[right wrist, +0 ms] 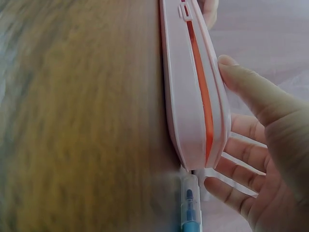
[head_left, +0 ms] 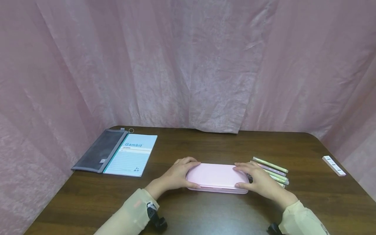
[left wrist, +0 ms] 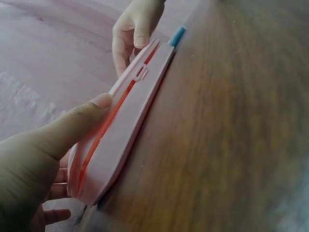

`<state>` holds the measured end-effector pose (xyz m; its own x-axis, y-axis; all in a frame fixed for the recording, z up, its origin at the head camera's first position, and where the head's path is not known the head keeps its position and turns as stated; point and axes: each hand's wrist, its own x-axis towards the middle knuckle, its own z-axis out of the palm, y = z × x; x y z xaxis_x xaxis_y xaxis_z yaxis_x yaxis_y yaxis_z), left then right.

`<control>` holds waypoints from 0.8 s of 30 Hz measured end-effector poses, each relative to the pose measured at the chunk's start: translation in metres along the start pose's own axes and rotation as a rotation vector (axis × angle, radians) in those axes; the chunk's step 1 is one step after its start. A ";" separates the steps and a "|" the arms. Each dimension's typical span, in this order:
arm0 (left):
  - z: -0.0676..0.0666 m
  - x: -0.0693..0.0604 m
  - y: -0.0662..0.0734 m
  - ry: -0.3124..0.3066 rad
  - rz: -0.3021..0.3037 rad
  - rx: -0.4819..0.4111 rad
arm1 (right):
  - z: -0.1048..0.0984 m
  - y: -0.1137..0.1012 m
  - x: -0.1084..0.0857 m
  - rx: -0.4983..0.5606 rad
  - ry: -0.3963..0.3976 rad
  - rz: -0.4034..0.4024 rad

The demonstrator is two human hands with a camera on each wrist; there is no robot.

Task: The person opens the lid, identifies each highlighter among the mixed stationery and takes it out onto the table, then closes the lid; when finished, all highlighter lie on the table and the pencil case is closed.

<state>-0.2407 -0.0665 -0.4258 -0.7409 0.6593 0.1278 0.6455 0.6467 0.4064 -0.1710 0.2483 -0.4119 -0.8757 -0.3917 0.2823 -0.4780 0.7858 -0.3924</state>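
A pale pink pencil case (head_left: pixel 218 175) lies on the table in front of me. Its lid sits slightly raised, and an orange-red strip shows in the gap along the front, beside a small clasp (left wrist: pixel 140 73). My left hand (head_left: pixel 179 173) grips the left end, thumb at the lid's front edge and fingers behind. At the other end my right hand (head_left: pixel 257 179) holds the lid the same way, its thumb (right wrist: pixel 236 72) on the front edge. Several pens (head_left: pixel 276 173) lie just right of the case, partly hidden by the right hand. What the case contains is hidden.
To the left a light blue notebook (head_left: pixel 135 156) lies beside a dark grey zip pouch (head_left: pixel 98 150). A small white strip with dark marks (head_left: pixel 334 165) lies near the table's right edge. Pink curtains (head_left: pixel 188 65) hang behind the brown table (head_left: pixel 188 143).
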 end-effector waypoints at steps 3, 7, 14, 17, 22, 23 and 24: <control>0.000 0.000 0.001 -0.002 -0.017 -0.015 | 0.001 0.000 0.000 -0.005 -0.001 0.007; 0.000 0.000 0.003 -0.014 -0.037 -0.033 | 0.003 0.001 0.000 -0.019 -0.005 0.014; -0.001 -0.003 0.006 -0.020 -0.053 -0.056 | 0.006 0.000 -0.001 0.010 -0.003 0.015; 0.001 -0.003 0.005 -0.004 -0.037 -0.054 | 0.006 -0.001 0.000 0.002 0.000 0.013; 0.002 -0.003 0.006 0.006 -0.030 -0.056 | 0.006 0.000 -0.001 0.003 -0.004 0.019; 0.003 -0.003 0.006 0.008 -0.030 -0.056 | 0.006 0.000 -0.001 0.003 -0.005 0.021; 0.003 -0.003 0.007 0.009 -0.031 -0.056 | 0.006 0.001 -0.001 0.007 -0.008 0.023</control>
<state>-0.2335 -0.0628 -0.4260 -0.7624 0.6356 0.1219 0.6107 0.6443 0.4603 -0.1709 0.2466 -0.4177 -0.8871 -0.3772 0.2660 -0.4579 0.7914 -0.4050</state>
